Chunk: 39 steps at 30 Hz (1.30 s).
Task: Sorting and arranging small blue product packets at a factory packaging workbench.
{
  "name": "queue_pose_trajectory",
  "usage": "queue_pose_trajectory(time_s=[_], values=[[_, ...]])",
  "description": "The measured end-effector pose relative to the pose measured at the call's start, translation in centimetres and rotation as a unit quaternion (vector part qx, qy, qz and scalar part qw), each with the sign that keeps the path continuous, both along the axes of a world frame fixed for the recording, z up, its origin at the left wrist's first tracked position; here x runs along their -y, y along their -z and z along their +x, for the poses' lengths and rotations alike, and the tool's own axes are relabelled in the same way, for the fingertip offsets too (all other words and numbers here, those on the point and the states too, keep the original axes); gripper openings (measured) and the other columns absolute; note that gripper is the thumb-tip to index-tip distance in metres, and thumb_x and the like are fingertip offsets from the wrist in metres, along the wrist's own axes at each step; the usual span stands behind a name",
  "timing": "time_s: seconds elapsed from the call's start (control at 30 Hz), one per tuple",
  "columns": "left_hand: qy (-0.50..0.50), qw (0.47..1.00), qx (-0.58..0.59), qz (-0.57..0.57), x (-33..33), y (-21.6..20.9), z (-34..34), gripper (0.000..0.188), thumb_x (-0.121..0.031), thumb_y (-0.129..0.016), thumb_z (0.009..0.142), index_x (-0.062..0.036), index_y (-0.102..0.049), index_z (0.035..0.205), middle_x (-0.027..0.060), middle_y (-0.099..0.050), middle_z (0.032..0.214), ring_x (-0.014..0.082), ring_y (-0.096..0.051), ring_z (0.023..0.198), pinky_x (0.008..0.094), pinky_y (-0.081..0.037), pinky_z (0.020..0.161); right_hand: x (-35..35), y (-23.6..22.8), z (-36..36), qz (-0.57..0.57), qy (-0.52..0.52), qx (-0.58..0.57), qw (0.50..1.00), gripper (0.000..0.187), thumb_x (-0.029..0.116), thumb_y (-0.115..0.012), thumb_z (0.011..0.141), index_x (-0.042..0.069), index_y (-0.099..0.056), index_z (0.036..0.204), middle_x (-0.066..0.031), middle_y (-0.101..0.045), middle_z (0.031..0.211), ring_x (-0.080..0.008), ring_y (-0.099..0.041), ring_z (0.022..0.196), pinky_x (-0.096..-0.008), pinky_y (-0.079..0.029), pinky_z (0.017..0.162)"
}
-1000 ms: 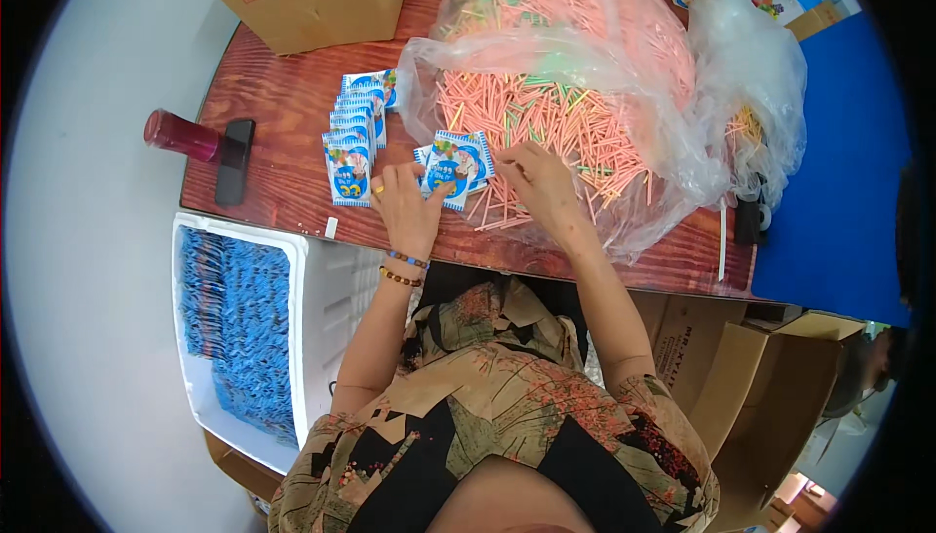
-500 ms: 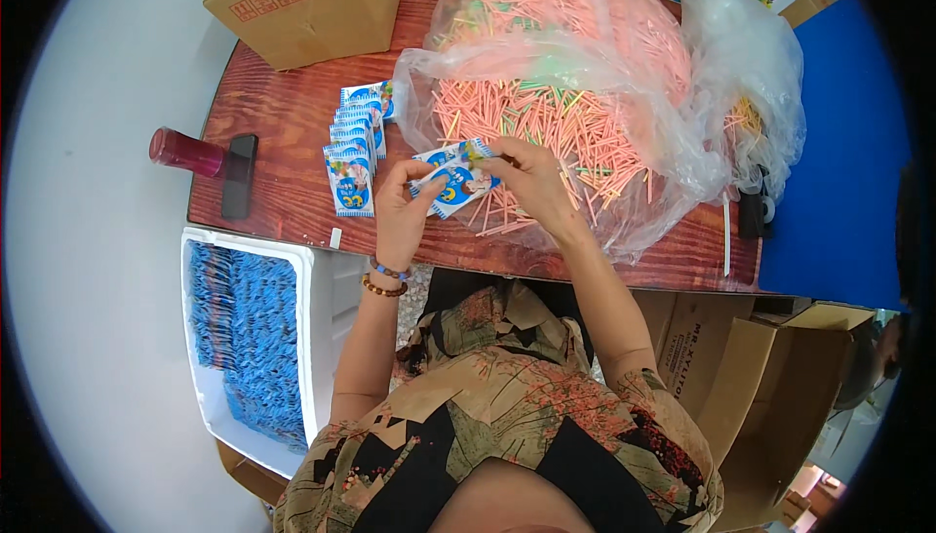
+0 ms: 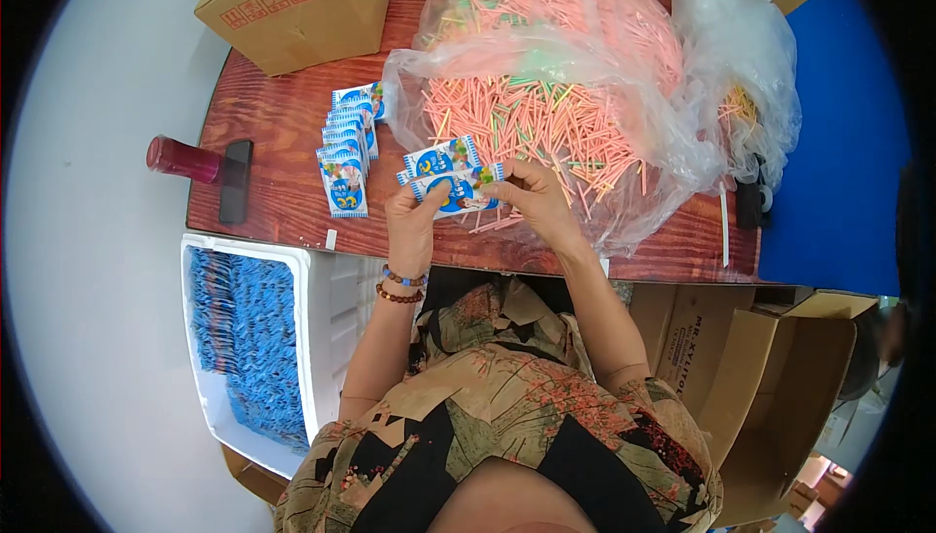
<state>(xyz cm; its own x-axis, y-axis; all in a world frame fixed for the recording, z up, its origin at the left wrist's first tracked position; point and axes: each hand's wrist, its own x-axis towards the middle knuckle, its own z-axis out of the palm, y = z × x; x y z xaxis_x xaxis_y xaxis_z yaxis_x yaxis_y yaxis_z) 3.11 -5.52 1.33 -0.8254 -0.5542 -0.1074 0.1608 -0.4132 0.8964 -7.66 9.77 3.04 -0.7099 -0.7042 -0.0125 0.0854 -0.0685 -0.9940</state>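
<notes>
Over the counter point(image 3: 278, 114), mid-frame, left fingers point(image 3: 440, 194) and right fingers point(image 3: 501, 190) pinch a blue-white packet point(image 3: 460, 198) just swung level, steadied from both sides.

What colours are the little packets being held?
The packets are mostly blue and white; head view shows best.

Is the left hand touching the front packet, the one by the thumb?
Touching. The head view shows the left hand at the front packet's left end, its thumb pressed flat on the printed face.
</notes>
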Motion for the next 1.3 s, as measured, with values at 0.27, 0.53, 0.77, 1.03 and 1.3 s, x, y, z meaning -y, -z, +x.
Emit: queue_pose_trajectory(time_s=[0.27, 0.53, 0.77, 1.03, 1.3], values=[[-0.015, 0.999, -0.006, 0.050, -1.3, -0.1, 0.2, 0.012, -0.007, -0.064, 0.092, 0.0000, -0.069, 0.100, 0.0027, -0.070, 0.094, 0.0072, -0.065, 0.078, 0.0224, -0.052, 0.069, -0.1, 0.6, 0.6, -0.025, 0.037, 0.042, 0.998, 0.019, 0.010, -0.071, 0.085, 0.004, -0.060, 0.070, 0.0071, -0.049, 0.065, -0.0015, -0.039, 0.063, -0.0226, -0.031, 0.055], [-0.038, 0.990, -0.017, 0.135, -1.2, 0.2, 0.3, 0.014, -0.011, -0.061, 0.095, 0.0003, -0.068, 0.101, 0.0047, -0.070, 0.099, 0.0096, -0.066, 0.085, 0.0271, -0.053, 0.077, -1.0, 0.1, 0.9, -0.062, 0.053, 0.027, 0.996, 0.006, 0.008, -0.068, 0.085, 0.003, -0.065, 0.088, 0.0017, -0.059, 0.083, -0.0063, -0.052, 0.077, -0.0225, -0.041, 0.067], [-0.015, 0.987, -0.022, 0.160, -1.1, 0.6, 0.2, 0.019, -0.015, -0.058, 0.097, 0.0003, -0.066, 0.105, 0.0062, -0.069, 0.105, 0.0120, -0.066, 0.090, 0.0290, -0.054, 0.081, -1.9, -1.8, 0.3, -0.037, -0.038, -0.248, 0.967, 0.028, 0.009, -0.072, 0.080, 0.007, -0.066, 0.107, -0.0112, -0.051, 0.129, -0.0231, -0.047, 0.121, -0.0385, -0.042, 0.097], [0.004, 0.989, -0.012, 0.146, -1.6, 0.5, 0.4, 0.022, -0.016, -0.058, 0.098, 0.0015, -0.065, 0.109, 0.0057, -0.069, 0.106, 0.0112, -0.066, 0.092, 0.0277, -0.054, 0.081, -1.3, -0.9, -0.1, 0.013, -0.105, -0.307, 0.946, 0.027, 0.018, -0.073, 0.080, 0.010, -0.071, 0.105, -0.0098, -0.051, 0.136, -0.0273, -0.045, 0.125, -0.0399, -0.040, 0.101], [-0.042, 0.992, -0.019, 0.114, -1.2, 1.3, 0.6, 0.024, -0.022, -0.056, 0.099, -0.0015, -0.068, 0.098, 0.0061, -0.070, 0.100, 0.0134, -0.066, 0.089, 0.0294, -0.052, 0.081, -3.9, -0.4, -2.0, 0.002, -0.103, -0.140, 0.985, 0.017, 0.012, -0.070, 0.083, 0.005, -0.072, 0.099, -0.0078, -0.063, 0.120, -0.0243, -0.058, 0.109, -0.0345, -0.045, 0.094]])
